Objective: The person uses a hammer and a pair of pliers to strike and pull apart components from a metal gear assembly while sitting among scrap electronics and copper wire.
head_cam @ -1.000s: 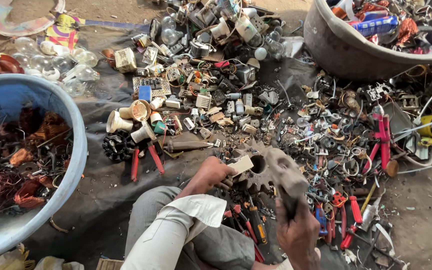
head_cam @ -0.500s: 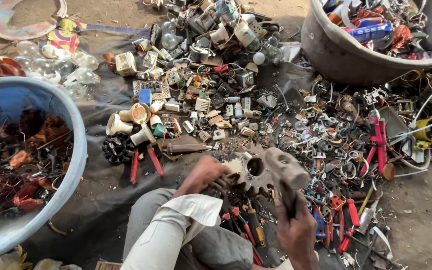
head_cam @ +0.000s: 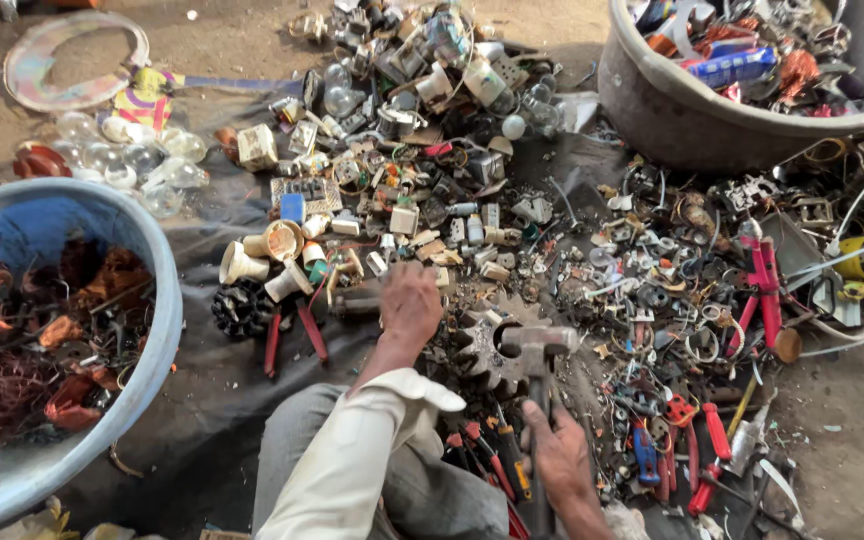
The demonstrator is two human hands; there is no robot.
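My right hand (head_cam: 558, 458) grips the handle of a hammer (head_cam: 537, 345), low in the view. The hammer's head rests on a large rusty toothed gear (head_cam: 477, 350) lying on the dark ground sheet. My left hand (head_cam: 409, 303), in a pale sleeve, lies back-up over small scrap pieces just left of the gear. Its fingers are curled downward, and what is under them is hidden. A brown metal piece (head_cam: 350, 298) lies right beside the left hand.
A blue tub (head_cam: 157, 330) of copper wire stands at the left. A grey tub (head_cam: 682, 120) of mixed scrap sits at the top right. Switches, sockets and bulbs (head_cam: 167, 170) cover the sheet. Red-handled pliers (head_cam: 764, 290) and screwdrivers (head_cam: 712, 440) lie right.
My left hand has left the gear and moved up-left onto the scrap pile. The hammer head has come down onto the gear's hub.
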